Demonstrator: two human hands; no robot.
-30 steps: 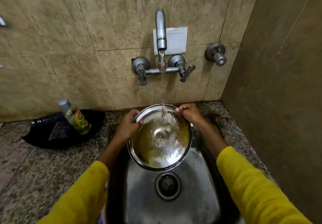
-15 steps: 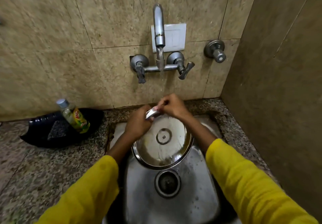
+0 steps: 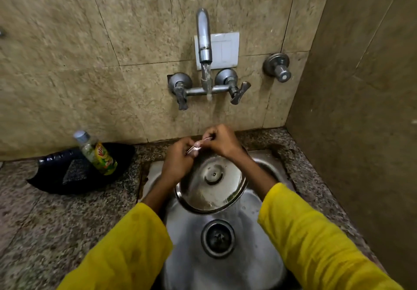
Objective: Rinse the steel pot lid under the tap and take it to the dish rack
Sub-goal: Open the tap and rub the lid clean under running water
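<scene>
The round steel pot lid [image 3: 212, 183] stands tilted over the steel sink [image 3: 225, 255], its top side with the centre rivet facing me. My left hand [image 3: 178, 161] and my right hand [image 3: 220, 141] both pinch its far rim, close together. The wall tap [image 3: 204, 41] is running, and its thin stream falls toward my hands at the lid's upper edge. Yellow sleeves cover both forearms. No dish rack is in view.
A dish-soap bottle [image 3: 97, 154] leans in a black tray [image 3: 67, 172] with a scrub pad on the granite counter [image 3: 56, 222] at the left. A tiled wall closes the right side. The sink drain [image 3: 217, 237] lies below the lid. A separate valve [image 3: 278, 68] sticks out right of the tap.
A second ago the lid's hollow underside faced up under the stream, hands apart on its rim. It has been flipped, and both hands now meet at the far rim.
</scene>
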